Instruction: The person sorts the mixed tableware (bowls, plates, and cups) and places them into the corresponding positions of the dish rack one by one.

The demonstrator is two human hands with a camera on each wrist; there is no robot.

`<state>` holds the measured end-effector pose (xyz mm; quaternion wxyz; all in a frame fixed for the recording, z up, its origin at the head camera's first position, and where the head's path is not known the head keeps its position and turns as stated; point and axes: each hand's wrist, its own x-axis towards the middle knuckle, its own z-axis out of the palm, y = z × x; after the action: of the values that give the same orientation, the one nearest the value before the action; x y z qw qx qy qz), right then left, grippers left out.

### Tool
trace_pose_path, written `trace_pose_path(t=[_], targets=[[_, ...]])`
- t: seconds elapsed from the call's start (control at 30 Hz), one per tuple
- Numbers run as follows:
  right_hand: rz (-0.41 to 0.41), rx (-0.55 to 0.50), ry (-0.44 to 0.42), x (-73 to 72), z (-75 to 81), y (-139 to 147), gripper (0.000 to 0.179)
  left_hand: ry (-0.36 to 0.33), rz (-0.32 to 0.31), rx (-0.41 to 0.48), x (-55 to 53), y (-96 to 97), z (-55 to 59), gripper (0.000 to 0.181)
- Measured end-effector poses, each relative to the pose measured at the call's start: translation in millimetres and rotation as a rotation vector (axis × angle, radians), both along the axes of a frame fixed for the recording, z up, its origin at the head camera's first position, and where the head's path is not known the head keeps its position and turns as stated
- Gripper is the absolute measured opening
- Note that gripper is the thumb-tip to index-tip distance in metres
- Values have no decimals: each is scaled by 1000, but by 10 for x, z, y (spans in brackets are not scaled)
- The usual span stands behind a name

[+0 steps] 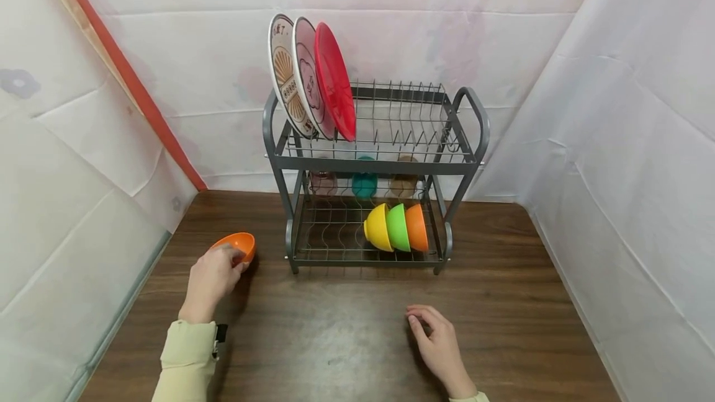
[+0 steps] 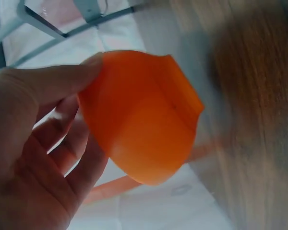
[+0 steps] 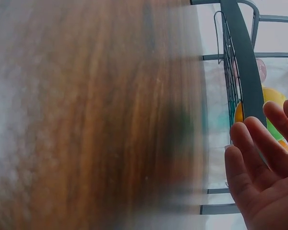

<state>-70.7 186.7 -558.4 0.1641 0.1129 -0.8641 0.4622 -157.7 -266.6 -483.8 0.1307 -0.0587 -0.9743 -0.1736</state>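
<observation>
An orange bowl [image 1: 243,244] is pinched at its rim by my left hand [image 1: 215,275], left of the rack in the head view. The left wrist view shows the thumb on one side of the bowl [image 2: 144,115] and the other fingers behind the rim, with its foot pointing away from the palm. My right hand [image 1: 437,343] holds nothing, fingers loosely bent, low over the table in front of the rack. In the right wrist view the fingers [image 3: 252,153] are spread slightly apart.
A two-tier dish rack [image 1: 374,165] stands at the back of the wooden table [image 1: 335,327]. Upright plates [image 1: 335,82] fill its upper left. Below, yellow [image 1: 378,228], green [image 1: 398,228] and orange bowls [image 1: 417,228] stand tilted at right, with cups [image 1: 365,185] behind them. Cloth walls [image 1: 631,141] surround the table.
</observation>
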Motion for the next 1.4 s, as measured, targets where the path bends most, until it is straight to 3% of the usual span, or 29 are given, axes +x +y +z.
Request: trace_pose_path(t=[0.2, 0.5, 0.63, 0.77, 0.87, 0.97, 1.2, 1.4], targets=[[11, 4, 19, -23, 31, 4, 8, -121, -53, -42, 164, 163, 189, 12], [37, -1, 42, -56, 104, -25, 8, -364, -165, -58, 370, 379, 478, 9], [58, 2, 66, -76, 136, -57, 11, -454, -217, 0, 445, 466, 524, 11], [93, 5, 92, -93, 180, -86, 17, -503, -362, 99, 495, 541, 563, 10], [129, 28, 90, -99, 249, -104, 23, -504, -516, 169, 494, 610, 569, 10], [199, 77, 98, -94, 335, -137, 33, -512, -616, 229, 484, 724, 529, 10], [404, 120, 123, -50, 455, -306, 48, -464, -744, 273, 504, 1038, 375, 7], [468, 98, 133, -38, 494, -373, 43, -420, -852, 311, 476, 1236, 281, 8]])
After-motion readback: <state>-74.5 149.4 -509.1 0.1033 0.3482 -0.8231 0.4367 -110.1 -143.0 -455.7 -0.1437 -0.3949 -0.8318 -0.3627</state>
